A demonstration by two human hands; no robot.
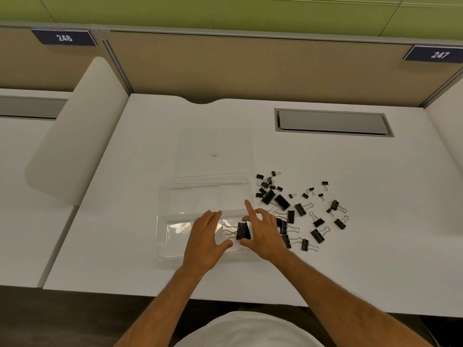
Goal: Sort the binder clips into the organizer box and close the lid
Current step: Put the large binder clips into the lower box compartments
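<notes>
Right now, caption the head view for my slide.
Both hands place one large binder clip in the open organizer box.

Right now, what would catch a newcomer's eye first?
A scatter of black binder clips on the white desk, right of the clear organizer box. Over the box's near compartment, the left hand and right hand flank one large clip.

You face a white desk (350, 259) with a grey cable hatch (333, 122), tan partition (250, 68) bearing plates 246 (64, 37) and 247 (440, 55), green wall (250, 11) above.
</notes>
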